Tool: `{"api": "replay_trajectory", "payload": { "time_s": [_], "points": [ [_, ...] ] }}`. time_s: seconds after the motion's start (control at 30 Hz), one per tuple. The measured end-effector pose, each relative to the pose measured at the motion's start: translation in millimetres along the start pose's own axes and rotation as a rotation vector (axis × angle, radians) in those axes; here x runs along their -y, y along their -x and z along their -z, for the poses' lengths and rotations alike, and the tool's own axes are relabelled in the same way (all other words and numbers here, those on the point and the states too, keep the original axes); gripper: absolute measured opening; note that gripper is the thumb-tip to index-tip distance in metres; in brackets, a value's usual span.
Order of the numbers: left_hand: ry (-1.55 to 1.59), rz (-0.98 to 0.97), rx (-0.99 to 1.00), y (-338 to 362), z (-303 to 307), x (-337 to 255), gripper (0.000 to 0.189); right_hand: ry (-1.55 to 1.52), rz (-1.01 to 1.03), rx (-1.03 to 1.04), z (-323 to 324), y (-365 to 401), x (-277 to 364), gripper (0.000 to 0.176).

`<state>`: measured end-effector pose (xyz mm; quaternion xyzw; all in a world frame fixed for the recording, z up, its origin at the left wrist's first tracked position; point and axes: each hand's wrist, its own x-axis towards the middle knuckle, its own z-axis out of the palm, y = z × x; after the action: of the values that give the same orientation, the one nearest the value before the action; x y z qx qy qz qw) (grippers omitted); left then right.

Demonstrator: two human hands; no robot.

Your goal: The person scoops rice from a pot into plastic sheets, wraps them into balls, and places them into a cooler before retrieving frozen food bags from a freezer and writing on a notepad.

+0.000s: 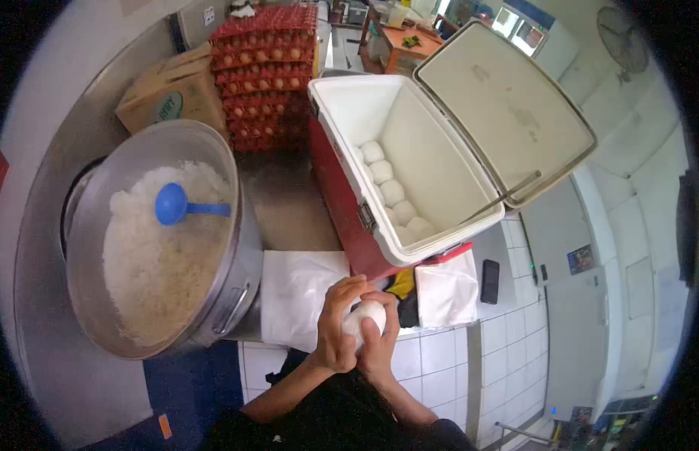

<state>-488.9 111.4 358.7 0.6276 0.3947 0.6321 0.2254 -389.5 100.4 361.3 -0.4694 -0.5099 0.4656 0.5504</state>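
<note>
Both of my hands are wrapped round a rice ball (363, 324), white and apparently in thin plastic, held in front of my body. My left hand (336, 325) closes on its left side, and my right hand (382, 338) presses it from the right with the thumb across the front. To the left stands a large metal pot (233, 289) with white rice (150, 255) inside. A blue ladle (171, 204) lies on the rice. Beyond my hands, an open red and white cooler (330, 192) holds several similar white balls (393, 192) along its left wall.
Stacked plastic bags (297, 289) lie on the counter, with more white plastic (447, 289) to the right. A black phone (490, 281) sits near the counter's edge. Red egg trays (263, 83) and a cardboard box (173, 90) stand behind. The cooler lid (507, 105) leans back to the right.
</note>
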Motion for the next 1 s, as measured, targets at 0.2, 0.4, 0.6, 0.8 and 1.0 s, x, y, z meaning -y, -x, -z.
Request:
{"api": "replay_trajectory", "payload": {
  "time_s": [0.2,0.4,0.6,0.8,1.0],
  "points": [
    [0.132,0.069,-0.178,-37.7,-31.7,-13.5,0.078,0.099,0.189,0.241,50.6,-107.5,57.3,0.039],
    [-0.462,0.029,-0.040,-41.3,35.8,-19.9,0.080,0.858,0.009,0.457,36.5,-362.9,-54.0,0.066],
    [-1.082,0.096,-0.096,-82.6,109.0,-80.9,0.056,1.222,-0.275,0.908,15.7,-402.5,-207.5,0.087],
    [-1.143,0.496,0.050,-141.6,189.0,-59.4,0.031,1.264,0.599,1.157,63.3,-387.4,-297.7,0.032],
    [-1.097,0.673,0.381,-129.5,267.2,10.7,0.019,1.272,0.213,1.557,59.9,-379.0,-273.1,0.035]
  ]
}}
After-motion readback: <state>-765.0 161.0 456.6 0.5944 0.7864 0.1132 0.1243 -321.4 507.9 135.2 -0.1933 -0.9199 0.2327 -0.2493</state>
